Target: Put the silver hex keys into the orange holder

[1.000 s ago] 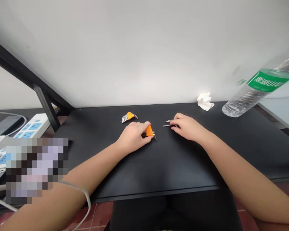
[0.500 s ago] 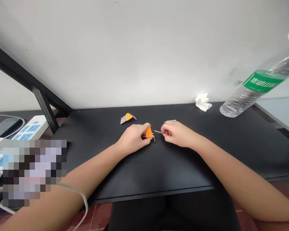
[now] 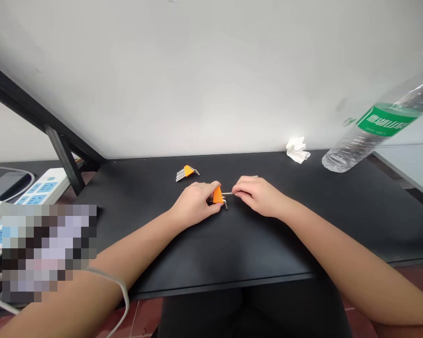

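On the black table (image 3: pixel 232 249), my left hand (image 3: pixel 194 204) is closed round an orange hex key holder (image 3: pixel 217 194) with a few keys sticking out of it. My right hand (image 3: pixel 259 196) pinches a single metal hex key (image 3: pixel 228 193) whose tip meets the holder's right side. A second orange holder full of hex keys (image 3: pixel 185 172) lies farther back, left of my hands. Behind my right hand, a sliver of loose metal keys (image 3: pixel 255 177) shows on the table.
A crumpled white tissue (image 3: pixel 297 149) lies at the back right by the wall. A clear water bottle with a green label (image 3: pixel 377 126) leans at the far right. A white power strip (image 3: pixel 31 192) and cables sit on the left past a black frame strut.
My right hand picked one hex key from the loose keys at the right and carried it left until its tip reached the holder. My left hand has stayed on the holder.
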`<state>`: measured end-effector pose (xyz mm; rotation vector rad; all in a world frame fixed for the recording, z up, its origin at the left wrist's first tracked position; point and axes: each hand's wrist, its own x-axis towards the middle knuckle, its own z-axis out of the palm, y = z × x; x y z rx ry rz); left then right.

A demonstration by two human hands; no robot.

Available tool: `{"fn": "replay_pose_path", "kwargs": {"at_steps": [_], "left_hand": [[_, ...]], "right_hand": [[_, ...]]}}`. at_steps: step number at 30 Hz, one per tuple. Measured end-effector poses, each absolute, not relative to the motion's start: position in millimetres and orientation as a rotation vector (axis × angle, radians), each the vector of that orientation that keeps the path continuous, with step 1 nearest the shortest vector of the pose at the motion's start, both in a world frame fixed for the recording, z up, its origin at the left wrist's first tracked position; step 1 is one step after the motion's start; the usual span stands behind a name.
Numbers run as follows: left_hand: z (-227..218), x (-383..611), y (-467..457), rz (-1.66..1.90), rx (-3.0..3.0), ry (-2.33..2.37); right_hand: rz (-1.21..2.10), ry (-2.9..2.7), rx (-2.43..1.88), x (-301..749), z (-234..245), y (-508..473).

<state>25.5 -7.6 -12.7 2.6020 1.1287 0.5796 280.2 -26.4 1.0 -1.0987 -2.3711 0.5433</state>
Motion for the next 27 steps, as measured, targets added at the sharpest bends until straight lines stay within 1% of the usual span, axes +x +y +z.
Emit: {"fn": "replay_pose_path", "kwargs": {"at_steps": [5, 10, 14, 17, 23, 25, 27], "left_hand": [[-12.4, 29.2, -10.6, 0.555, 2.648, 1.102], [-7.8, 36.7, -15.9, 0.592, 2.707, 1.050], [-8.2, 34.7, -14.6, 0.633, 2.685, 1.062], [-10.3, 31.0, -12.0, 0.666, 2.652, 1.087], [-10.1, 31.4, -12.3, 0.638, 2.669, 1.073], [-9.6, 31.4, -12.3, 0.643, 2.654, 1.074], [-9.5, 30.6, -12.0, 0.636, 2.640, 1.070]], "right_hand": [[0.563, -2.410, -1.061, 277.6, 0.2, -27.9], [0.686, -2.304, -1.014, 260.0, -0.2, -30.1], [0.820, -2.137, -1.133, 258.3, 1.2, -29.2], [0.812, -2.172, -1.189, 265.3, 2.0, -27.6], [0.795, -2.277, -1.085, 264.6, -0.9, -27.1], [0.898, -2.228, -1.105, 263.8, -2.7, -26.8], [1.146, -2.118, -1.136, 264.8, -5.6, -25.7]]}}
